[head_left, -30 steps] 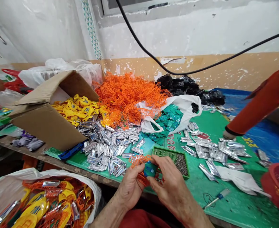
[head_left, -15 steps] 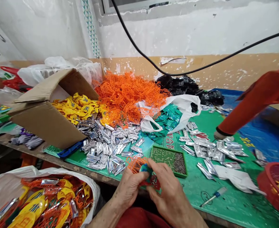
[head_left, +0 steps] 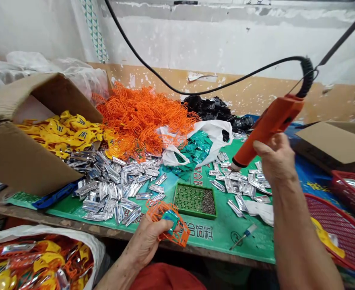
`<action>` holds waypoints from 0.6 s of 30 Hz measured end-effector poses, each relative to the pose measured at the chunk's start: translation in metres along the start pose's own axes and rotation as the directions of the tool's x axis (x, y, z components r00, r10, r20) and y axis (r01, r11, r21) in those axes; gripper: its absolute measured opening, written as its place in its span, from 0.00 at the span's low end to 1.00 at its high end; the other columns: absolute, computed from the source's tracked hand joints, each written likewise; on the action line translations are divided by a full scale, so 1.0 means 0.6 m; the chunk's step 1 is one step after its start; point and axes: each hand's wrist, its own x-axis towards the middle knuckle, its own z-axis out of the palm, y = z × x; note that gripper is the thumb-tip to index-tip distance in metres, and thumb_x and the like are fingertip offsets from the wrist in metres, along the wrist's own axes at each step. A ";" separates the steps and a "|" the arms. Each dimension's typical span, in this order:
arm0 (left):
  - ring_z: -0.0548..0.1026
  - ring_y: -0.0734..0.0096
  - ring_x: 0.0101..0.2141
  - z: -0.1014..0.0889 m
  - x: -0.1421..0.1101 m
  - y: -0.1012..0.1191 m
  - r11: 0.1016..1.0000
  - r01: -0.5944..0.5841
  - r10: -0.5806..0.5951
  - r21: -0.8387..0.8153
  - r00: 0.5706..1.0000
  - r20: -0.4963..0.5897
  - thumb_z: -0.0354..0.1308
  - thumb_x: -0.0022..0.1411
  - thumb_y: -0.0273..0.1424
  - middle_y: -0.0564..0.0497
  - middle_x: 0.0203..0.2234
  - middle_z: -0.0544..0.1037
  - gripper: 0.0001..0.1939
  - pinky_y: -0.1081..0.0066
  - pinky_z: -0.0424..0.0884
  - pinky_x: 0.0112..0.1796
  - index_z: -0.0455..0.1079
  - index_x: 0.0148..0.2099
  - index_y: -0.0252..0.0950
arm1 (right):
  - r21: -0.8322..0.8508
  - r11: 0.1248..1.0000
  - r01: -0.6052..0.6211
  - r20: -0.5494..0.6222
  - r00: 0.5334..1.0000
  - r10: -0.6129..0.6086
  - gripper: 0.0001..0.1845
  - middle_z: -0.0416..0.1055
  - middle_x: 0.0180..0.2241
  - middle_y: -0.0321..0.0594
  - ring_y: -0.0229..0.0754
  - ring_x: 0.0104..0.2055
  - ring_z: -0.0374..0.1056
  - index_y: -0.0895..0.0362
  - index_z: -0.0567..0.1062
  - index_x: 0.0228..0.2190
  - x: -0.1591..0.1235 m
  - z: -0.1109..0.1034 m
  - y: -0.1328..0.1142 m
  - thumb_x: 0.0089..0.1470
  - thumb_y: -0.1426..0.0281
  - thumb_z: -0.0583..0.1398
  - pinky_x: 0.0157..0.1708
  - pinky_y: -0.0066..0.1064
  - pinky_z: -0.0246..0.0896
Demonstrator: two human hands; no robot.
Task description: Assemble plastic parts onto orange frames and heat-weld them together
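My left hand (head_left: 149,238) is closed on an orange wire-frame plastic piece (head_left: 162,211) with a small teal part (head_left: 172,219) fitted in it, held low over the table's front edge. My right hand (head_left: 274,156) is wrapped round an orange electric screwdriver (head_left: 266,125) that hangs from a black cable (head_left: 201,86); its tip points down over silver pieces (head_left: 240,183). A green tray of small screws (head_left: 195,200) lies between the two hands.
Heaps of orange frames (head_left: 141,117), yellow parts (head_left: 65,131), silver parts (head_left: 114,187), teal parts (head_left: 195,150) in a white bag and black parts (head_left: 213,108) cover the green mat (head_left: 219,237). A cardboard box (head_left: 20,153) stands left, red baskets (head_left: 340,225) right. A small screwdriver (head_left: 244,235) lies near the front.
My right hand left the orange piece, rose to the right and took hold of the hanging orange screwdriver. The left hand keeps the piece alone. The view swung right.
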 end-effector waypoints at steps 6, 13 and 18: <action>0.77 0.65 0.32 -0.011 -0.004 0.001 0.998 0.042 -0.044 0.053 0.999 0.022 0.62 0.48 0.25 0.49 0.33 0.79 0.14 0.65 0.73 0.37 0.71 0.40 0.35 | 0.401 0.856 -0.326 0.347 0.919 0.187 0.28 0.73 0.28 0.35 0.40 0.26 0.70 0.55 0.71 0.38 0.009 0.065 -0.057 0.30 0.66 0.67 0.29 0.38 0.68; 0.77 0.65 0.29 -0.004 -0.002 0.007 0.996 0.090 -0.090 0.029 0.996 -0.002 0.64 0.46 0.26 0.50 0.29 0.78 0.13 0.64 0.75 0.35 0.71 0.38 0.34 | 0.479 0.792 -0.377 0.384 0.902 0.197 0.24 0.69 0.21 0.30 0.36 0.21 0.64 0.57 0.73 0.38 -0.095 0.104 -0.092 0.33 0.74 0.67 0.22 0.31 0.60; 0.77 0.65 0.30 -0.008 0.003 0.001 0.988 0.154 -0.154 0.004 0.987 0.043 0.64 0.46 0.26 0.48 0.31 0.79 0.14 0.64 0.74 0.35 0.72 0.39 0.34 | 0.435 0.851 -0.293 0.268 0.945 0.189 0.08 0.71 0.23 0.34 0.39 0.24 0.67 0.58 0.74 0.27 -0.158 0.109 -0.063 0.39 0.73 0.66 0.28 0.36 0.63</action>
